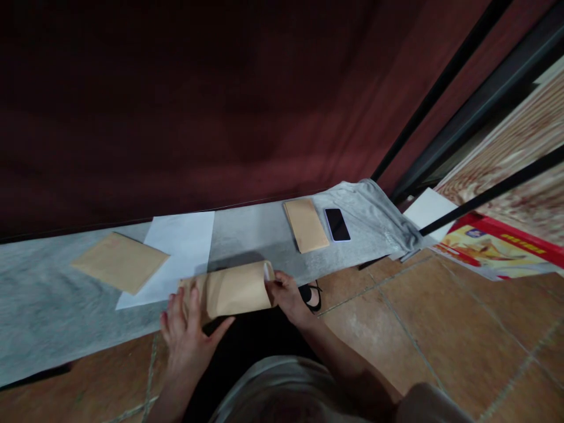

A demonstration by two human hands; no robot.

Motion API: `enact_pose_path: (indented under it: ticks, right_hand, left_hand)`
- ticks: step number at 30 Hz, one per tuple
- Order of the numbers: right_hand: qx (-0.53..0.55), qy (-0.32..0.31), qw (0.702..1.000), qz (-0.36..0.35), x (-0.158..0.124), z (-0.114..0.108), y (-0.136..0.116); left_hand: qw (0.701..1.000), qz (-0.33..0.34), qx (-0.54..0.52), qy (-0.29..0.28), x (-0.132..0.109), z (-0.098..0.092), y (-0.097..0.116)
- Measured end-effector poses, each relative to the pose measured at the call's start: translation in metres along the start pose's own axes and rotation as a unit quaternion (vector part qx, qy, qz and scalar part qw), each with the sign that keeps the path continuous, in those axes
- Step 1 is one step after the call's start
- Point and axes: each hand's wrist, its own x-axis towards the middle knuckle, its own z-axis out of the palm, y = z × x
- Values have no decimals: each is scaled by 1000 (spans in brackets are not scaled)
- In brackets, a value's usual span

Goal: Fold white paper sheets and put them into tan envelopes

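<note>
A brown paper envelope [240, 289] lies crosswise at the front edge of the cloth-covered surface. My left hand [187, 329] rests on its left end with the fingers spread. At the envelope's right end, which gapes open, my right hand [285, 296] has its fingers closed at the opening, where a bit of white shows inside. Behind and to the left lies a white sheet of paper [189, 244], partly covered by another brown envelope [121, 261].
Farther right on the grey cloth [251, 229] are a stack of brown envelopes [307, 225] and a phone [338, 225]. Black poles [445, 76] rise at the right, near a red and yellow box [497, 249]. A dark red curtain [198, 117] hangs behind.
</note>
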Motion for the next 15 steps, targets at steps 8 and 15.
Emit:
enact_pose_path:
  ticks: [8, 15]
  right_hand:
    - [246, 29, 969, 24, 10, 11, 1]
    - [187, 50, 981, 18, 10, 17, 18]
  left_hand:
    - [794, -347, -484, -119, 25, 22, 28]
    - [642, -422, -627, -130, 58, 67, 69]
